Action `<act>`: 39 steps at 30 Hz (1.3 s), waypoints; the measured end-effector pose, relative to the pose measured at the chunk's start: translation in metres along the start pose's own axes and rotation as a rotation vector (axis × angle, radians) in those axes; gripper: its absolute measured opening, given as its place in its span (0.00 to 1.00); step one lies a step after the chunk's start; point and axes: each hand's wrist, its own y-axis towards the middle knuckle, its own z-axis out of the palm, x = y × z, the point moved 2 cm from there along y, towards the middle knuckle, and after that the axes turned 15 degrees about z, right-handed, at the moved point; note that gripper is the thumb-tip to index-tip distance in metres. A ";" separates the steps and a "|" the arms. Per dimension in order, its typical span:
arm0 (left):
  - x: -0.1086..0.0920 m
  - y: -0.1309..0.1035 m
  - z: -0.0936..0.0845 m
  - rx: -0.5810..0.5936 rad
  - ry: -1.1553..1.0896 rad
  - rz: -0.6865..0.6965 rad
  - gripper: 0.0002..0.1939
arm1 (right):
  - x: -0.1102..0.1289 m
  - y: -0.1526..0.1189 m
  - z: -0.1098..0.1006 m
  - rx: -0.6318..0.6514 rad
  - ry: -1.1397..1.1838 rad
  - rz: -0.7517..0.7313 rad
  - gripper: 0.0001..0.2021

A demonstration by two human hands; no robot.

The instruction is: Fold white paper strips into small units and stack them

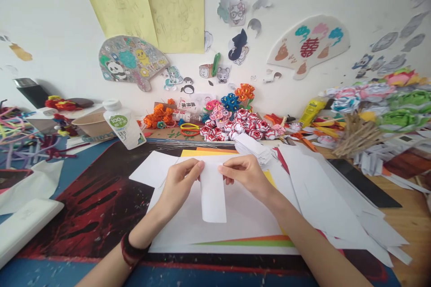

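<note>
Between my two hands hangs a white paper strip, its lower end curved over above the stacked sheets. My left hand pinches its upper left edge between thumb and fingers. On the opposite edge, my right hand grips the strip the same way, fingertips partly hidden behind it. Beneath both hands lies a pile of large white sheets, with yellow, orange and green paper showing at its borders. A smaller white sheet sits at the pile's upper left, and a bundle of folded white strips rests just behind my right hand.
More cut white paper spreads to the right, beside a black flat panel. A white glue bottle stands behind on the left. Red-and-white paper flowers line the back, and a white case lies at the left.
</note>
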 end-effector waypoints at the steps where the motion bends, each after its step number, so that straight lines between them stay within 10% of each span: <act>1: 0.000 0.000 0.000 0.018 0.000 0.002 0.20 | 0.000 0.000 -0.001 -0.007 0.008 -0.004 0.13; 39: -0.003 -0.003 0.007 0.160 0.107 0.021 0.20 | 0.005 0.001 -0.012 -0.351 0.125 -0.135 0.07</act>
